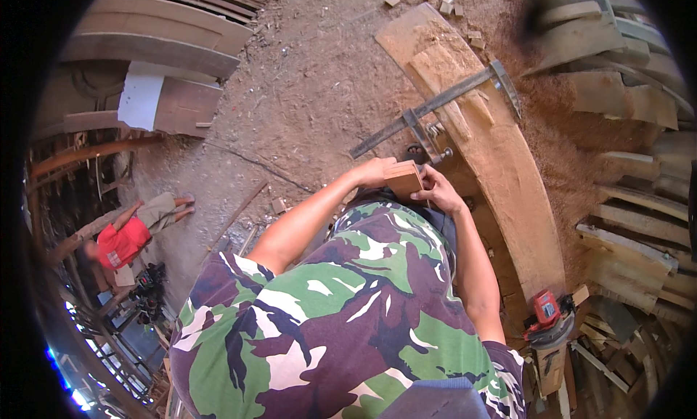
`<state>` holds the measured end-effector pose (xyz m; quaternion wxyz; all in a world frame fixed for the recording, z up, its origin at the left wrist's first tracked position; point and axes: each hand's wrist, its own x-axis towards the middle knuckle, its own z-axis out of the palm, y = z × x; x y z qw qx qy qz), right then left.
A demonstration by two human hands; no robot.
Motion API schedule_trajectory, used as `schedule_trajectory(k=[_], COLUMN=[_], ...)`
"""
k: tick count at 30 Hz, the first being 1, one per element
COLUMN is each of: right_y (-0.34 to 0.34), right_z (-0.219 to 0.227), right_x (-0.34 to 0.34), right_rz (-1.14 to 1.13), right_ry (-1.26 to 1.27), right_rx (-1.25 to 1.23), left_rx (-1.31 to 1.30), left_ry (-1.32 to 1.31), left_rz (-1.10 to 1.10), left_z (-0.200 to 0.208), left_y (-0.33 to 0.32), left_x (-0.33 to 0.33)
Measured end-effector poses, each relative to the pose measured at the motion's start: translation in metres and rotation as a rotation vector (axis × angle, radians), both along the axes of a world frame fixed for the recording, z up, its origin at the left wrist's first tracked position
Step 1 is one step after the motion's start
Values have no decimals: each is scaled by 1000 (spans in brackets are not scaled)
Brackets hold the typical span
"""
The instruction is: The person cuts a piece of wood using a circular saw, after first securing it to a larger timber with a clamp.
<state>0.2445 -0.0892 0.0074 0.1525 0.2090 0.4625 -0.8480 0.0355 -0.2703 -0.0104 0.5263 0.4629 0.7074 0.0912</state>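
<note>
Close in front of my body, both hands grip a small reddish-brown wooden block (404, 178) that looks layered along its top edge. My left hand (375, 172) is closed on its left end, the fingers partly hidden behind the wood. On the other end, the thumb and fingers of my right hand (440, 189) pinch it. Just beyond and to the right lies a long curved wooden plank (512, 176), dusted with sawdust. A dark metal bar clamp (435, 105) reaches across that plank, its screw end near my hands.
A red power tool (547, 317) sits at the plank's near end. Stacked boards (632, 266) line the right, and more planks (156, 30) lie at the upper left. Sawdust and wood scraps cover the ground. A person in a red shirt (125, 237) is at the far left.
</note>
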Motion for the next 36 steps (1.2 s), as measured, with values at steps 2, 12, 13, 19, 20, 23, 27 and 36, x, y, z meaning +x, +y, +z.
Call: schedule_trajectory(k=[2,12,13,19,20,23,27,36], right_y=[-7,-4,-6,-14,-14,-10,11,25], right_z=[1,2,-1,4,7,23,82,107], right_x=[3,8,10,23,27,40,61,44], right_rz=[-108,-174,-177,-243,-254,-398,-588,-716], right_ry=[-73,-49,-34,-87,-99,-144,-247,-39], right_rx=[-149,-134,-113,2,97,320,719,1107], left_rx=[53,49,23,-16,39,159,160,11], left_ry=[-40,-398,-397,-237,-165,0,53,-129], left_rz=[-120,638,639,513,473,369,335,447], left_z=[6,24,23,55,51,46,58,76], left_y=[0,95,100,117,114,110,107,102], left_x=[-15,-68,-69,-67,-68,-73,-69,-63])
